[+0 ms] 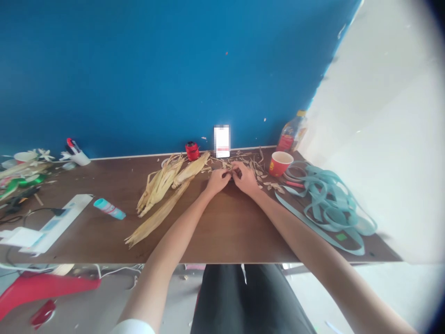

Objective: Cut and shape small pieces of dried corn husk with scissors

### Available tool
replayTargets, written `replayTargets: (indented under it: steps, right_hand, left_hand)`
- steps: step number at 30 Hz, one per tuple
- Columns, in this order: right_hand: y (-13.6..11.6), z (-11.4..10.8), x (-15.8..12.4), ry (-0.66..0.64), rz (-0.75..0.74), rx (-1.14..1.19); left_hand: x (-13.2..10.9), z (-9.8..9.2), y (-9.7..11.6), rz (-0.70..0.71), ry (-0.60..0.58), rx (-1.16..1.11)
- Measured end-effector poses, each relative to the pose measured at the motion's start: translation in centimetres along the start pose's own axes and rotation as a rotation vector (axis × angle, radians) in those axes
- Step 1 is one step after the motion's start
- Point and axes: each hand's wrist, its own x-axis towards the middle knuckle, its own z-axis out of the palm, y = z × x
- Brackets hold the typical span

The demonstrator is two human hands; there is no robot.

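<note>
My left hand (219, 180) and my right hand (245, 177) meet over the far middle of the brown table, fingertips nearly touching. Both have their fingers pinched together. What lies between them is too small and hidden to make out. Around and behind the hands are scattered dry husk scraps (273, 186). Left of my left hand lie long, pale dried corn husks (162, 185), with one strip (156, 222) stretching toward the front edge. A phone with a bright screen (222, 141) leans on the blue wall just beyond my hands.
Right of my hands are a red paper cup (279, 164), a bottle (292, 132) and a heap of light blue ribbon (327, 199). On the left are a red spool-like object (192, 151), a light blue tube (109, 208), a power strip (57, 227) and a white pen cup (80, 157).
</note>
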Motion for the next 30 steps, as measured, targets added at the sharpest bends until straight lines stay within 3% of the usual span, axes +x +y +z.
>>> replayTargets:
  steps: [19,30]
  right_hand:
    - [0.26,0.33,-0.01,0.026,-0.047,0.077]
    - [0.39,0.3,0.0,0.011,-0.016,0.033]
  left_hand:
    - [0.23,-0.26,0.03,-0.022,0.009,0.062]
    - [0.28,0.17,-0.27,-0.019,-0.067,-0.017]
